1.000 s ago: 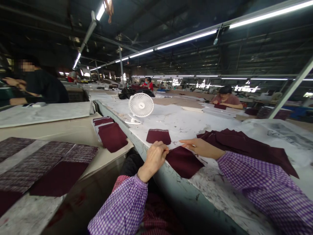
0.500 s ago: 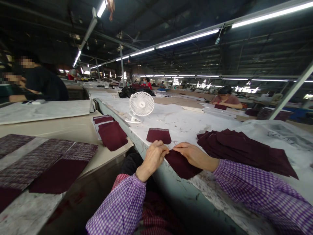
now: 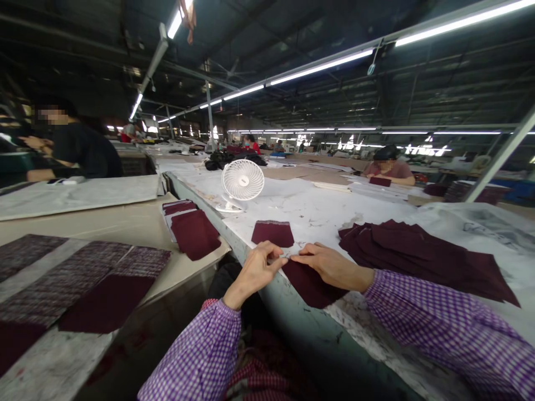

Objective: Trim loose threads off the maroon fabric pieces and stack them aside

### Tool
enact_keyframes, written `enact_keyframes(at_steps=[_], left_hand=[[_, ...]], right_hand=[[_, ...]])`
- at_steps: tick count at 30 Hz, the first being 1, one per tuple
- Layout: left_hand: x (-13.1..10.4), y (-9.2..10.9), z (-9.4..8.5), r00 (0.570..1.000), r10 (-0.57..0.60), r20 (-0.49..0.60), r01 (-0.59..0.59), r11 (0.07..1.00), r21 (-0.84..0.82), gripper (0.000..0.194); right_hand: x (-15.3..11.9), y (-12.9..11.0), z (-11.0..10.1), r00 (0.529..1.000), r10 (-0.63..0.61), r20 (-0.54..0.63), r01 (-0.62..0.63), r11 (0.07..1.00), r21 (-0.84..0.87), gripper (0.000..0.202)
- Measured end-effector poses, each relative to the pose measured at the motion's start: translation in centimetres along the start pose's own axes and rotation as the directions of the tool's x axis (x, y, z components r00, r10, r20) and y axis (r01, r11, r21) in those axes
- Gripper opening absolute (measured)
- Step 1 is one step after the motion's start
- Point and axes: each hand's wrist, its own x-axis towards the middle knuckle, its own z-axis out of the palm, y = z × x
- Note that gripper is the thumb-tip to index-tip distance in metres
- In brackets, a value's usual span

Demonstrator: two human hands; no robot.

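Here, we are looking at a flat piece of dark maroon fabric (image 3: pixel 314 289) that is lying on the white-covered table (image 3: pixel 303 197), partly beneath the right hand (image 3: pixel 332 266) and just to the right of the left hand (image 3: pixel 256 268). The right hand is the nearer one: it is resting across the fabric's far side, fingers pointing leftward. Its longer direction seems to be running from the left fingertips rightward and toward us, though the right hand is hiding part of the outline. The left hand is bending thumb and forefinger beside the fabric's left corner; we cannot tell whether either hand is pinching it. Just beyond the left hand, a small maroon fabric panel with a greyish far edge (image 3: pixel 272 234) is lying, and a spread pile of maroon fabric pieces (image 3: pixel 412 250) is sitting beyond the right hand.
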Motion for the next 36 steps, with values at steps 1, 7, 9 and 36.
enact_keyframes(at_steps=[1, 7, 9, 36], left_hand=[[0.0, 0.2, 0.1, 1.000, 0.005, -0.004, -0.005, 0.999, 0.042, 0.007], [-0.2, -0.2, 0.5, 0.995, 0.096, -0.003, -0.095, 0.990, 0.109, 0.014], [-0.3, -0.5, 0.4, 0.994, 0.112, -0.006, -0.111, 0.990, 0.084, 0.014], [3.3, -3.1, -0.8, 0.993, 0.086, 0.084, -0.112, 0.914, 0.390, 0.013]], right_hand=[[0.0, 0.0, 0.0, 1.000, 0.001, 0.007, -0.001, 1.000, -0.004, 0.056], [0.2, -0.1, -0.5, 0.998, -0.017, 0.055, 0.018, 1.000, -0.025, 0.057], [0.5, -0.2, -0.8, 0.996, -0.020, 0.083, 0.023, 0.999, -0.039, 0.059], [-0.7, 5.9, -6.7, 0.936, 0.341, 0.087, -0.341, 0.816, 0.466, 0.024]])
